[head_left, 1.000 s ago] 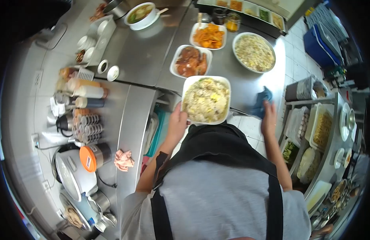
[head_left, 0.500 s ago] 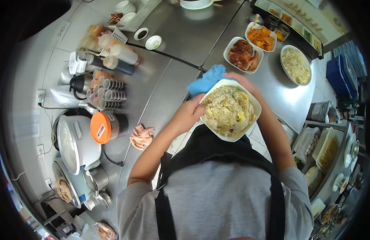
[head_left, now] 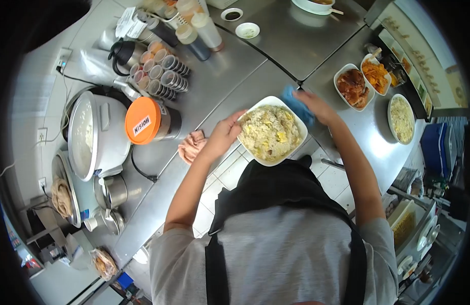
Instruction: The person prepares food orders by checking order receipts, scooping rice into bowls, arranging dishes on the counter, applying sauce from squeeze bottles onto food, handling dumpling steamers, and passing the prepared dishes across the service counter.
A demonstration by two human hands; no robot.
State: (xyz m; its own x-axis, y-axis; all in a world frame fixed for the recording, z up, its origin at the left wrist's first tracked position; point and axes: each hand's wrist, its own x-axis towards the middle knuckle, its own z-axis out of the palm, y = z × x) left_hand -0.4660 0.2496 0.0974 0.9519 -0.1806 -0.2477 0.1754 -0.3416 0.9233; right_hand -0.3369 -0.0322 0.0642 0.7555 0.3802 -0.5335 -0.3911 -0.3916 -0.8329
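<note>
A white square bowl (head_left: 300,144) heaped with fried rice (head_left: 269,133) is held up in front of my apron. My left hand (head_left: 228,133) grips its left rim, thumb on top and the other fingers underneath. At the bowl's upper right, my right hand (head_left: 318,107) is closed on a blue cloth (head_left: 299,108). The cloth lies close against the bowl's far right side; whether it touches the bowl I cannot tell. A crumpled pink cloth (head_left: 193,147) rests on the steel counter just left of my left hand.
Bowls of glazed meat (head_left: 353,88) and orange shredded food (head_left: 376,76) stand at right, beside a bowl of rice (head_left: 401,120). On the left are a hoisin tub (head_left: 143,122), a large pot (head_left: 106,133), lidded cups (head_left: 161,71) and sauce bottles (head_left: 207,33).
My right hand has come off the bowl's rim and now holds the blue cloth beside it. The bowl stays in my left hand. The view has shifted across the counter.
</note>
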